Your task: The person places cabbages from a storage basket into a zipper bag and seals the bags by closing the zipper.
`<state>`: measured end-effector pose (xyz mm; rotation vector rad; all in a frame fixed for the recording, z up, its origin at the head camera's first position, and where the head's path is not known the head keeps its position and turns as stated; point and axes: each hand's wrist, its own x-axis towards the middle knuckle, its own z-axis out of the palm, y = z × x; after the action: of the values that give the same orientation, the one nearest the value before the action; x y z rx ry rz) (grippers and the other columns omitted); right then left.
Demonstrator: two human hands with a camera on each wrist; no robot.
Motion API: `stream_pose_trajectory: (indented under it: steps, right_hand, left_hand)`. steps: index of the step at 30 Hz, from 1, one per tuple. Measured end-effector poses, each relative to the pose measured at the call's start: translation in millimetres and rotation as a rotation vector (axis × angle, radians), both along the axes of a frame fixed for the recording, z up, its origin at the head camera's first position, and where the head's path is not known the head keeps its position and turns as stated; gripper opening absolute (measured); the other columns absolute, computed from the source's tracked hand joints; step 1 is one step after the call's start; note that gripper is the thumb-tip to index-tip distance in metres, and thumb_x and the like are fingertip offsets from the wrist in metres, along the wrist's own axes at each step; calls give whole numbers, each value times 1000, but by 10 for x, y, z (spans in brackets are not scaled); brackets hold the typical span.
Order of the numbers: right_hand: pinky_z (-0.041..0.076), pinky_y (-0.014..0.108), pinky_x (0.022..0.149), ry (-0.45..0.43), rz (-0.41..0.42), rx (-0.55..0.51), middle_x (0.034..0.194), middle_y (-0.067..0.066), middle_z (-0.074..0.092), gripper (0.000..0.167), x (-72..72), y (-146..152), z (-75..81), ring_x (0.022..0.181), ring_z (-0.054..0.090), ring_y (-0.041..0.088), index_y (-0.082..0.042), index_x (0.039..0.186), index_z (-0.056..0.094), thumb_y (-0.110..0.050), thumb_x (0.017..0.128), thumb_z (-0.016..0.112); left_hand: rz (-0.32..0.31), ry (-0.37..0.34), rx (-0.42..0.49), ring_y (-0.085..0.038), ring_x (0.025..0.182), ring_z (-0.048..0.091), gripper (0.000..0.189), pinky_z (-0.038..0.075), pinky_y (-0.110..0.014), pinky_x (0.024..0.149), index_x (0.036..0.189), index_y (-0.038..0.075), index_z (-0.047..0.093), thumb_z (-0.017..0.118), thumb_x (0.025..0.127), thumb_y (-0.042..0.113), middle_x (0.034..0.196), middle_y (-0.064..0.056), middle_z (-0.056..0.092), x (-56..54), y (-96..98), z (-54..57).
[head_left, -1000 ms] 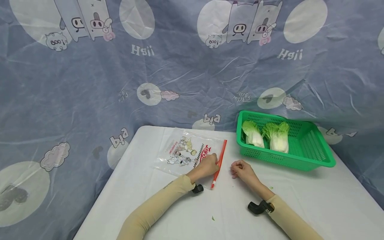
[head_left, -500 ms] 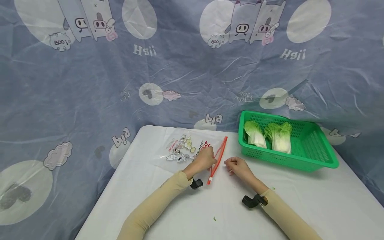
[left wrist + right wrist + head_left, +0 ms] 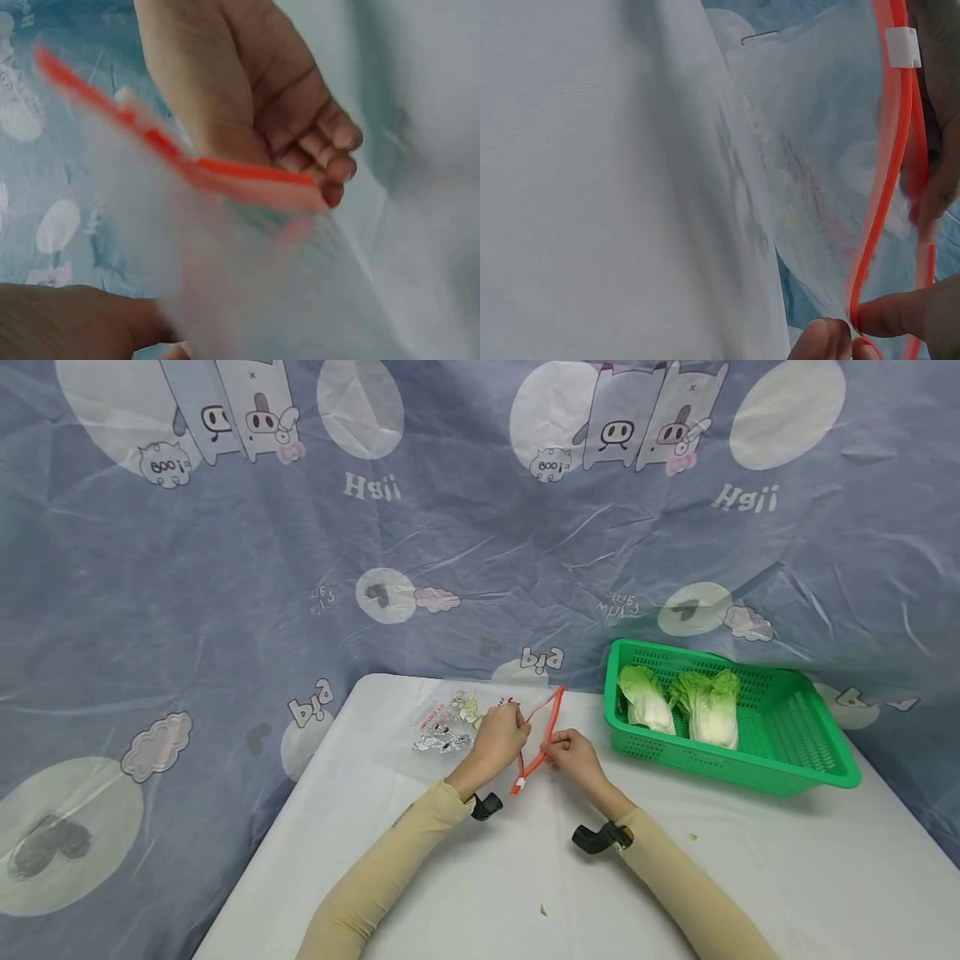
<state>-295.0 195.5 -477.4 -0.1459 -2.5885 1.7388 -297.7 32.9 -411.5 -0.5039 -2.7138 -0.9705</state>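
Note:
A clear zip bag (image 3: 442,739) with printed cartoon figures has a red zip strip (image 3: 553,718) along its mouth. The mouth is spread into a gap. My left hand (image 3: 495,745) pinches one side of the mouth. On the opposite red edge, my right hand (image 3: 576,760) pinches the strip between thumb and fingers, as the right wrist view shows close up. A white slider (image 3: 904,47) sits near one end of the strip. In the left wrist view the bag is blurred, with the right hand (image 3: 247,90) beyond its red edge.
At the back right stands a green basket (image 3: 750,768) holding two napa cabbages, the left one (image 3: 645,700) beside the right one (image 3: 708,710). Small leaf scraps (image 3: 543,910) lie on the white tablecloth (image 3: 480,893). A patterned curtain (image 3: 480,527) hangs behind the table.
The right hand has moved left and up to the bag and taken hold of its red edge. The left hand has lifted its side leftward, and the mouth has spread apart.

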Motion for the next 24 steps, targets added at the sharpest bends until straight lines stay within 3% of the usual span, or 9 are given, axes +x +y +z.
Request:
stream_pose_trajectory:
  steps: [3, 5, 10, 14, 19, 22, 24]
  right_hand:
    - [54, 28, 61, -1, -21, 0, 73, 4, 64, 21, -54, -50, 2, 62, 61, 12, 3, 101, 56, -13, 90, 65]
    - [54, 27, 60, -3, -35, 1, 72, 5, 65, 18, -89, -68, -3, 61, 61, 12, 2, 98, 57, -12, 90, 65]
    - [55, 26, 58, -2, -60, 4, 71, 7, 67, 16, -166, -63, -54, 62, 65, 16, 2, 94, 60, -12, 89, 66]
    - [54, 26, 58, 1, -66, 15, 70, 8, 67, 15, -195, -52, -98, 60, 64, 14, 2, 91, 63, -12, 88, 67]
    - [52, 24, 55, -14, -57, 32, 69, 8, 67, 16, -210, -33, -145, 57, 62, 12, 1, 88, 65, -15, 87, 70]
    - [50, 23, 53, -32, -39, 36, 68, 6, 66, 17, -220, -11, -158, 56, 61, 11, 1, 88, 66, -16, 87, 70]
    - [50, 23, 53, -44, -22, 37, 68, 6, 66, 17, -225, 6, -165, 56, 61, 11, 1, 89, 65, -15, 87, 69]
  left_hand:
    - [78, 119, 7, -16, 58, 56, 24, 44, -27, 53, 67, 8, 56, 71, 86, 12, 63, -3, 59, -39, -93, 83]
    - [117, 160, 41, -19, 62, 58, 19, 46, -31, 56, 71, 6, 58, 70, 85, 7, 64, -5, 60, -54, -159, 157]
    - [168, 163, 131, -18, 55, 55, 1, 44, -30, 51, 85, 0, 64, 64, 85, 0, 63, -10, 63, -83, -332, 320]
    - [195, 163, 176, -14, 48, 51, 6, 39, -23, 45, 82, 1, 64, 62, 88, 1, 64, -10, 63, -102, -438, 392]
    - [235, 245, 229, -15, 48, 51, 8, 40, -24, 47, 77, 2, 62, 61, 84, -1, 64, -11, 64, -80, -509, 472]
    - [229, 260, 245, -15, 48, 50, 9, 40, -24, 47, 73, 3, 60, 60, 81, -2, 63, -11, 63, -47, -517, 510]
    - [212, 234, 251, -14, 48, 49, 10, 39, -23, 46, 73, 3, 59, 60, 81, -2, 63, -11, 62, -28, -510, 516]
